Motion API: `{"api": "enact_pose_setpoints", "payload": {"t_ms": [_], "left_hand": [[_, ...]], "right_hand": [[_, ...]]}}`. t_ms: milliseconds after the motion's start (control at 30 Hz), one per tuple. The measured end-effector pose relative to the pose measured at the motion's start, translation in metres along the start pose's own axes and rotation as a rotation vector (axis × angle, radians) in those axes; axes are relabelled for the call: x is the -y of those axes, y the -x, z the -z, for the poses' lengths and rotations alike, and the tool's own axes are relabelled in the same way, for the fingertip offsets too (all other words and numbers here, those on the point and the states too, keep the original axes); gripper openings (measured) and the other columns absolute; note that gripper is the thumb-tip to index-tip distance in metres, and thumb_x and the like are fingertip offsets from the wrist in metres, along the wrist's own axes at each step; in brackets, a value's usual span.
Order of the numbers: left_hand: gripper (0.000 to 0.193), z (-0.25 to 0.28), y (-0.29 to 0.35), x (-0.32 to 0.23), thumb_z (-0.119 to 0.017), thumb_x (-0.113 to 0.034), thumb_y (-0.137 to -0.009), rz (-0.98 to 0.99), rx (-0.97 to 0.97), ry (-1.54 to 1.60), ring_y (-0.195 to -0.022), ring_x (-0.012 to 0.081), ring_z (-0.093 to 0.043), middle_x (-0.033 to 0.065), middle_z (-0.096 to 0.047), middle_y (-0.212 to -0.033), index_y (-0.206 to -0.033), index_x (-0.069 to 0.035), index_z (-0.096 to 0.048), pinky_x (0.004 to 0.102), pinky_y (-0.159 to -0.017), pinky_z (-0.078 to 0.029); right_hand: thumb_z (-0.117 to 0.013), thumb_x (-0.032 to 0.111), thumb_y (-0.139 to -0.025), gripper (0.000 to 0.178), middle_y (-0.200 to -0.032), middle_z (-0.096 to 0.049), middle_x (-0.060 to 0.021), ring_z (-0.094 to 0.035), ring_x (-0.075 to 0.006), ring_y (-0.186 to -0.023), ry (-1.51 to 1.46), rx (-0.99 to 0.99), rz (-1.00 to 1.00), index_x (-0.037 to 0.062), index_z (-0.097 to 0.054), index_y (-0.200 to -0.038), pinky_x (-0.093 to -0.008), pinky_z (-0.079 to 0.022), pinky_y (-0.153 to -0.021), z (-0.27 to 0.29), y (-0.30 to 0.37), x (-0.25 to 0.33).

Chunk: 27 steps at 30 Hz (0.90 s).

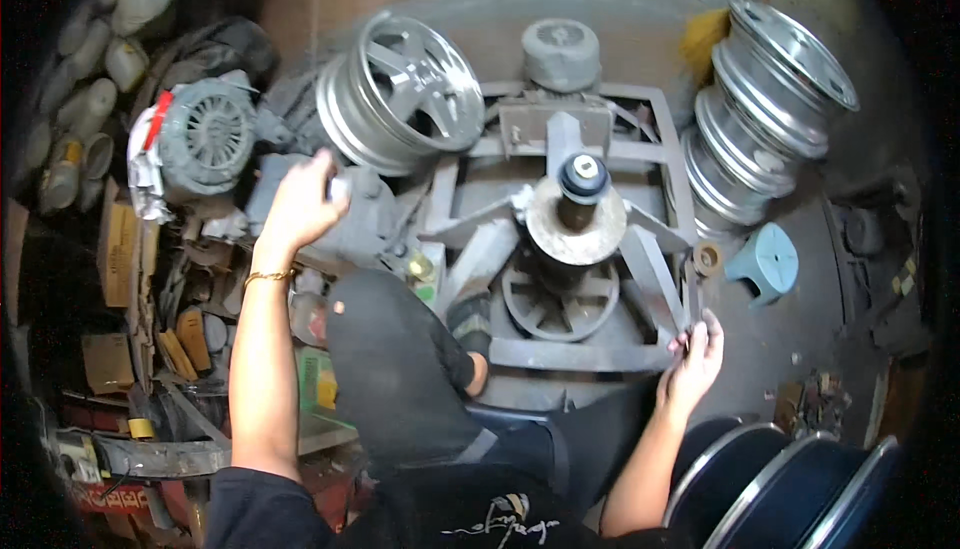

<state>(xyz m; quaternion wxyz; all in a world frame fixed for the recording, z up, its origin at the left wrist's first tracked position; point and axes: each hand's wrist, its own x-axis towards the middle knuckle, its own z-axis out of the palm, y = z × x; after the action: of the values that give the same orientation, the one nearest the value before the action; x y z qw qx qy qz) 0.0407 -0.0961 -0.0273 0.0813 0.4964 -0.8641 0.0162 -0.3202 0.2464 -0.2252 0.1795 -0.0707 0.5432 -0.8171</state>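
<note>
My left hand (300, 204) is raised at the left with its fingers closed. A small whitish thing (340, 189) shows at its fingertips, too small to name. Just beyond it, a silver five-spoke wheel rim (410, 94) leans tilted against a grey metal frame (580, 354). My right hand (692, 364) hangs by the frame's near right corner, fingers curled together; whatever they may hold is hidden. In the middle of the frame stands an upright spindle with a round flange (580, 224) and a black cap (584, 177). Below the flange is a spoked pulley (560, 314).
Several silver rims (765, 99) are stacked at the far right, near a blue stool (765, 261) and a tape roll (707, 257). More rims (780, 489) lie at my lower right. Left are a dusty motor (208, 134), plastic bottles (90, 104) and cardboard (108, 361). Another motor (560, 54) tops the frame.
</note>
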Motion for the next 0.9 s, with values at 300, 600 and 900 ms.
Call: {"api": "enact_pose_setpoints", "payload": {"t_ms": [300, 600, 900], "left_hand": [[0.072, 0.036, 0.041, -0.092, -0.079, 0.005, -0.079, -0.399, -0.001, 1.697, -0.112, 0.0155, -0.06, 0.0097, -0.063, -0.125, -0.144, 0.002, -0.048, 0.0313, -0.096, -0.052], [0.066, 0.03, 0.059, -0.112, -0.082, 0.004, -0.07, -0.72, -0.291, 1.138, -0.111, 0.0257, -0.064, 0.0103, -0.066, -0.117, -0.132, -0.005, -0.062, 0.0393, -0.099, -0.054], [0.032, 0.015, 0.056, -0.082, -0.073, -0.006, -0.084, -1.194, -0.972, 0.404, -0.115, 0.0232, -0.063, 0.0023, -0.067, -0.106, -0.112, -0.017, -0.06, 0.0376, -0.093, -0.06]], "right_hand": [[-0.052, -0.005, -0.089, 0.032, -0.093, -0.062, -0.0099, -0.06, -0.0197, -0.083, 0.653, 0.51, 0.678, 0.0015, -0.066, -0.117, -0.0311, -0.05, -0.07, -0.057, 0.032, 0.076], [-0.069, 0.007, -0.079, 0.043, -0.086, -0.058, -0.0113, -0.061, -0.0304, -0.08, 1.285, 1.086, 0.997, 0.0042, -0.061, -0.121, -0.041, -0.051, -0.07, -0.16, 0.077, 0.207], [-0.068, 0.007, -0.08, 0.056, -0.087, -0.062, -0.0139, -0.064, -0.0325, -0.08, 1.244, 1.251, 0.93, 0.0044, -0.053, -0.134, -0.0429, -0.053, -0.071, -0.201, 0.085, 0.2]]}}
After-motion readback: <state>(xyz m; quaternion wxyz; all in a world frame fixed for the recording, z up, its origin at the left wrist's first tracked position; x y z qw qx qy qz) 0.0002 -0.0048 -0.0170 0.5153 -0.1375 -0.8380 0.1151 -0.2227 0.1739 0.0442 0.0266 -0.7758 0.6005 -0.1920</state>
